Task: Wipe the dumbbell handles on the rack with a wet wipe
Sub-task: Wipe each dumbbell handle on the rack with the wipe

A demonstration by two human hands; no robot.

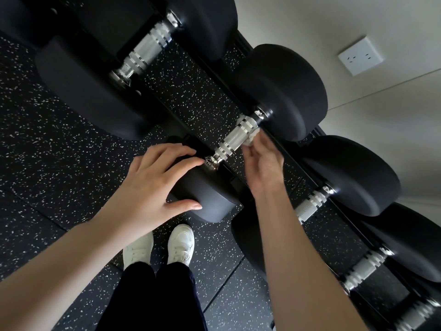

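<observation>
Crumpled white wet wipe [252, 137] against the far end of the knurled chrome dumbbell handle [232, 140].

The head-worn wide-angle camera is looking steeply down, close over the rack [177, 119], toward the speckled floor [47, 163] and shoes [181, 244].

Left hand [152, 185] splayed flat; right hand [262, 161] pinching wipe [253, 137]

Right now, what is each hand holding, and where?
Right hand pinches the bunched wet wipe against the handle; left hand only rests on the dumbbell head.
</observation>
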